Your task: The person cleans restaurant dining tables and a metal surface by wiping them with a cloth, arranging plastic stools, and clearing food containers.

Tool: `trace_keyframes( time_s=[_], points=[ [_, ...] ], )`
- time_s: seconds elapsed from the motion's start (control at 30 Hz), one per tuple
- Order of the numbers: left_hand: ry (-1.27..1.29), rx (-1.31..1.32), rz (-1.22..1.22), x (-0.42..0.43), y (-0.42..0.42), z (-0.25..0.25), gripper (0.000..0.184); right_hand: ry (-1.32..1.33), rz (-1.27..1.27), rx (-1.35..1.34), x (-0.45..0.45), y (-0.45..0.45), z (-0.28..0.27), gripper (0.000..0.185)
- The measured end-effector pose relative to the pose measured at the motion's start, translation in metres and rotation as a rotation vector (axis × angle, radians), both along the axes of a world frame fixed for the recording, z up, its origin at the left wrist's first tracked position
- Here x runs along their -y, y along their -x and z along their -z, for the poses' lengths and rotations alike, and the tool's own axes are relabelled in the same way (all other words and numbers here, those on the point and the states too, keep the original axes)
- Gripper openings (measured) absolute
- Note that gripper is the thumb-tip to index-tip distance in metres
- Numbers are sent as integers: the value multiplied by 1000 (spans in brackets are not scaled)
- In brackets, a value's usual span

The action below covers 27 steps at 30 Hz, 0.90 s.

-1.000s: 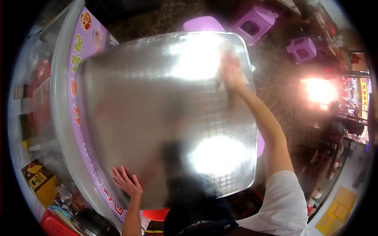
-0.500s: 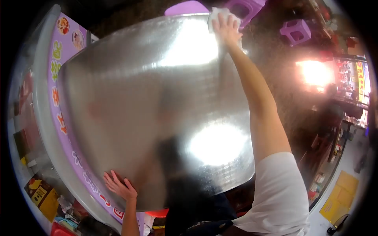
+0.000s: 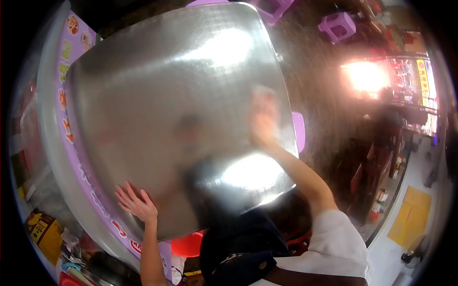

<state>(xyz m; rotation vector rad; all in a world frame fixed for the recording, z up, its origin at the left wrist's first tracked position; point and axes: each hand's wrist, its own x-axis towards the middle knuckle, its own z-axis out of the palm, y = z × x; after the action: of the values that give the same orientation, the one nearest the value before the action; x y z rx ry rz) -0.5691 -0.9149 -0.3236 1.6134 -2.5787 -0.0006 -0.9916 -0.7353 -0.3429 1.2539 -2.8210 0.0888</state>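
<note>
A shiny metal tabletop [image 3: 143,119] fills the middle of the head view. My right hand [image 3: 263,126], smeared by motion, is near the right edge of the tabletop. A pale cloth [image 3: 263,95], also blurred, is under its fingers against the metal. My left hand [image 3: 137,204] lies at the tabletop's lower left edge, its fingers spread and holding nothing.
Along the left runs a counter with a purple printed banner [image 3: 71,138]. Purple stools [image 3: 338,27] stand on the floor beyond the table, one [image 3: 298,131] close to its right edge. A red basin [image 3: 187,245] sits below the near edge, and a yellow-brown box [image 3: 44,233] at lower left.
My right hand has swept the cloth from the far right corner back toward me along the right side. My left hand stays at the lower left edge. The view has shifted slightly.
</note>
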Motion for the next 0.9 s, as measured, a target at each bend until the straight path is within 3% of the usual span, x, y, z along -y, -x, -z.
trace_keyframes(
  time_s=[0.07, 0.1, 0.13, 0.17, 0.27, 0.33, 0.37, 0.43, 0.5, 0.53, 0.6, 0.63, 0.7, 0.73, 0.77, 0.83, 0.9],
  points=[
    [20, -12, 5, 2, 0, 4, 56, 116, -256, 129, 103, -63, 4, 64],
    [26, -14, 7, 1, -1, 5, 56, 325, -433, 130, 129, -112, 4, 63],
    [31, -14, 10, -2, -4, 5, 56, 270, -635, -111, 135, -167, 10, 57],
    [47, -21, 16, -2, -4, 6, 55, 234, -999, -42, 123, -199, -4, 48],
    [73, -38, 24, -6, -11, 11, 55, 197, -817, 203, 46, -139, -5, 47],
    [91, -53, 17, -7, -10, 13, 54, 134, -230, -126, -47, -49, 16, 52],
    [101, -52, 17, -8, -11, 13, 54, 111, 51, -15, -103, -11, 28, 54],
    [132, -62, 7, -9, -10, 14, 54, 115, 215, -254, -147, -29, 10, 55],
    [165, -44, 6, -5, -14, 20, 54, -28, 197, -142, -154, -117, 13, 61],
    [179, -31, -1, -6, -16, 23, 54, -64, 33, -102, -158, -173, 19, 66],
    [204, -29, 17, -7, -21, 28, 55, -137, -298, 346, -177, -253, 27, 69],
    [224, -30, 26, -3, -22, 30, 56, -206, -692, 246, -198, -267, 3, 69],
    [217, 3, 9, -4, -20, 33, 56, -566, -263, 458, -205, -208, -53, 70],
    [204, 37, -19, -4, -18, 32, 56, -526, -174, 353, -226, -170, -36, 71],
    [178, 37, -21, -6, -16, 25, 56, -200, -108, 102, -252, -142, -1, 68],
    [107, 37, -19, -10, -14, 2, 57, -111, 240, 67, -214, -136, -26, 64],
    [123, 12, -52, -7, -18, 13, 58, 37, 533, 44, -181, -144, 7, 66]
  ],
)
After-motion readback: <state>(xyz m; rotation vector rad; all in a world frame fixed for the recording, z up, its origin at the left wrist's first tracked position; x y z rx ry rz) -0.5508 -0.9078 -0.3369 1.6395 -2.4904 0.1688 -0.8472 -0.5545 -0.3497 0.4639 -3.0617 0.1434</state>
